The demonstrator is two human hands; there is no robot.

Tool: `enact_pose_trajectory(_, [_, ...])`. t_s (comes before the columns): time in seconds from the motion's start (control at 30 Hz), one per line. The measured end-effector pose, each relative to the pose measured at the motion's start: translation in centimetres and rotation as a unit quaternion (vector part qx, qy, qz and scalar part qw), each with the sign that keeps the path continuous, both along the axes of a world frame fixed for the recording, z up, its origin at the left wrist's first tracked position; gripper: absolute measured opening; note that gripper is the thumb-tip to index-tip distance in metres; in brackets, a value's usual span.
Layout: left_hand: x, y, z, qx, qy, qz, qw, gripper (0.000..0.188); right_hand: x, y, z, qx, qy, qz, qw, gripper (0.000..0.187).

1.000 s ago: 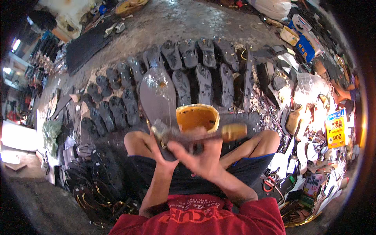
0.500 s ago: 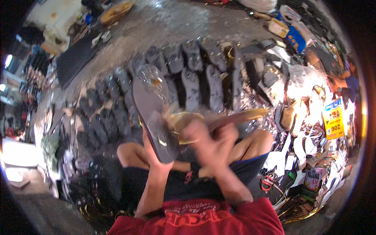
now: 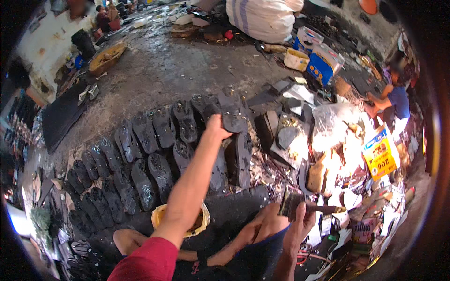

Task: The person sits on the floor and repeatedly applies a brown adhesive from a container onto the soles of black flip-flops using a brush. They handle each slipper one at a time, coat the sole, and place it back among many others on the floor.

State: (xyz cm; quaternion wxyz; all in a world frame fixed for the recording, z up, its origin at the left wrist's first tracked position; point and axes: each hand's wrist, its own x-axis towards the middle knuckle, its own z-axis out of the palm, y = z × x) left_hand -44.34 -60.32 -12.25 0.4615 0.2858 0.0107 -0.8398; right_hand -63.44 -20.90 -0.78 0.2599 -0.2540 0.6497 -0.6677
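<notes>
My left hand (image 3: pixel 217 127) reaches out over the rows and is closed on the near end of a dark shoe sole (image 3: pixel 233 121). That sole lies at the right end of the far row, and my fingers are partly hidden beside it. Several dark soles (image 3: pixel 186 124) lie side by side on the floor in two curved rows. My right hand (image 3: pixel 302 221) is raised by my right knee, closed round a flat brush (image 3: pixel 291 205) with a long brown handle. Between my legs stands a yellowish tub (image 3: pixel 205 220), partly covered by my left forearm.
To the right lie scraps, a clear plastic bag (image 3: pixel 335 124) and a yellow-and-blue packet (image 3: pixel 380 154). Farther off are a large white sack (image 3: pixel 262 21), a blue-and-white box (image 3: pixel 323 65) and a tan basin (image 3: pixel 107 59). A person in blue (image 3: pixel 397 100) sits at the right.
My left hand has carried the sole from in front of me out to the far row. The brush in my right hand has moved away from the sole, to the right. My view has tilted up.
</notes>
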Motion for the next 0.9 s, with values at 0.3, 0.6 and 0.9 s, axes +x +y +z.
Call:
enact_pose_trajectory(0.3, [6.9,21.2,0.9,-0.18,-0.191,0.127,0.957,0.031,0.3,-1.8,-4.6,0.193,0.391,0.026,0.899,0.052])
enact_pose_trajectory(0.6, [36.2,61.8,14.3,0.012,-0.938,0.174,0.298,0.034,13.6,-3.6,1.9,0.001,0.335,0.272,0.902,0.054])
enact_pose_trajectory(0.9, [47.7,97.4,13.6,0.465,-0.878,0.009,0.113,0.1,19.3,-1.8,0.4,0.084,0.399,0.408,0.817,0.021])
